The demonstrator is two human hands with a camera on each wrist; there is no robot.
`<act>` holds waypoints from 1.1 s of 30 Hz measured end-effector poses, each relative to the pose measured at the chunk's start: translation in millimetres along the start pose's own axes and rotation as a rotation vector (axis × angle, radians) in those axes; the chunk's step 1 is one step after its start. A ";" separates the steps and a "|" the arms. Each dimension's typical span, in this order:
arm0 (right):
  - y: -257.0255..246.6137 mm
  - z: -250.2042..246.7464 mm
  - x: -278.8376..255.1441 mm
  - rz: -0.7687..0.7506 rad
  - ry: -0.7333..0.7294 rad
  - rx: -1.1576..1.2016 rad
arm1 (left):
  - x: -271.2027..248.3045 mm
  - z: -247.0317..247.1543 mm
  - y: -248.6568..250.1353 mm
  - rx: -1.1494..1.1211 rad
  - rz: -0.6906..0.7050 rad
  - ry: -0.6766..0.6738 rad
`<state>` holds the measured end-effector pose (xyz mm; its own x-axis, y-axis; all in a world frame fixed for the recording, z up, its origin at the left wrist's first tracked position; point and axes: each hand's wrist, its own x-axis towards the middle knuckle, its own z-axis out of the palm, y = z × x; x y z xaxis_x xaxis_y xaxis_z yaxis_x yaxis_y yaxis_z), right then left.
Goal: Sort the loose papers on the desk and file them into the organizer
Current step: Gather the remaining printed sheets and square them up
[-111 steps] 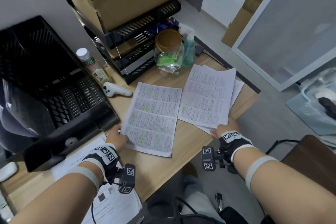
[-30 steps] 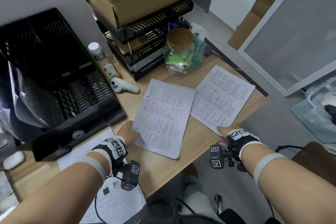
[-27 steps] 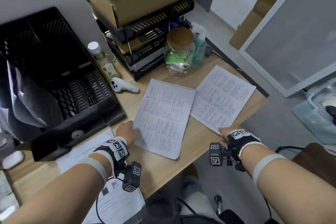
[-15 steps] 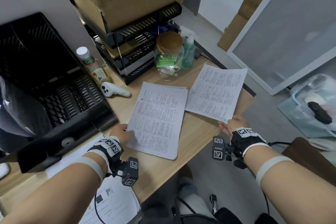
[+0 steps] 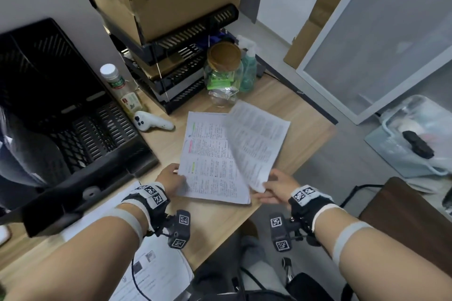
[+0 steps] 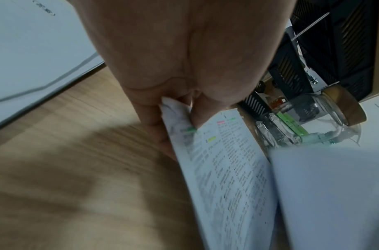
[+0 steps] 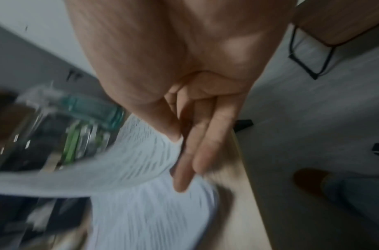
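I see the printed paper stack [image 5: 210,166] mid-desk, glass jar [image 5: 223,78] at twelve o'clock, black mesh organizer [image 5: 73,129] at nine.

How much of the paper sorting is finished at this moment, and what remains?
Done: loose sheets lie gathered in one stack on the desk. In hand: the right hand pinches the last sheet over that stack, whose corner the left hand grips. Left: nothing is filed; the stack is still outside the black organizer.

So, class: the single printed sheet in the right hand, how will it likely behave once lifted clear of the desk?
Probably floppy: the sheet already bows while the right hand pinches one corner. Likely very light, since a fingertip pinch holds it. It may flutter or crease, so supporting it underneath seems wise.
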<state>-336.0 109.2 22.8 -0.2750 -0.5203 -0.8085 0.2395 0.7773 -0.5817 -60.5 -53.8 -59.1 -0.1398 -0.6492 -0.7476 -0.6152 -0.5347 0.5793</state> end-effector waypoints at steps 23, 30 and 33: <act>-17.8 5.8 121.3 -0.164 0.226 -0.814 | -36.2 24.7 20.1 0.196 0.095 -0.319; -45.3 23.7 101.2 -0.245 0.126 -0.684 | -23.9 28.0 37.7 0.119 0.071 0.036; -54.3 22.4 97.0 -0.232 0.119 -0.574 | -36.7 26.9 38.4 0.123 0.132 0.020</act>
<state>-354.8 8.7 -26.0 -0.3696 -0.6811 -0.6320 -0.3675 0.7319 -0.5738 -99.8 -35.9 -18.1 -0.2109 -0.7207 -0.6604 -0.6828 -0.3749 0.6272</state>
